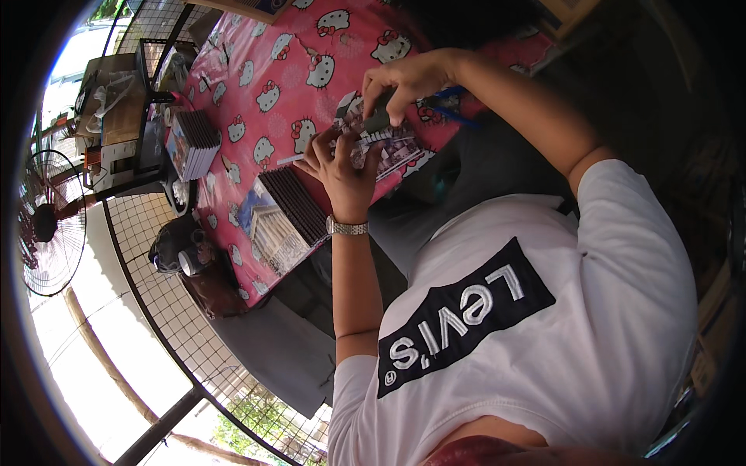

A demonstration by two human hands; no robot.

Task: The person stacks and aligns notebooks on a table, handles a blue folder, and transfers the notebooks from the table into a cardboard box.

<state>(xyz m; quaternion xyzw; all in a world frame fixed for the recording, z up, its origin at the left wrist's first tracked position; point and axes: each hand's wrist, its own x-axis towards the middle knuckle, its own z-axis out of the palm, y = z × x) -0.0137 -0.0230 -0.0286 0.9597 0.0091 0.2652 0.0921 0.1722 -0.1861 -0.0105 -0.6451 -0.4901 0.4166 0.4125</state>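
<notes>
A booklet point(396, 151) with a grey photo-printed cover lies at the near edge of the pink table, under both my hands. My left hand point(340, 167), with a metal watch at the wrist, has bent fingers on the booklet's left part. A thin white strip point(289, 159) juts out left of those fingers. From the right, my right hand point(404, 84) curls over the booklet's far side. Between its thumb and finger shows a small dark grey patch point(378, 121), too unclear to name. Close by on the right is a blue-handled tool point(457, 116).
Spiral-bound notebooks are stacked point(272, 225) left of my left hand, with another stack point(190, 144) farther left. A patterned pink cloth point(268, 97) covers the table. A dark bag point(183, 245) sits at the left edge; beyond are a fan point(50, 221) and a wire-mesh wall point(148, 256).
</notes>
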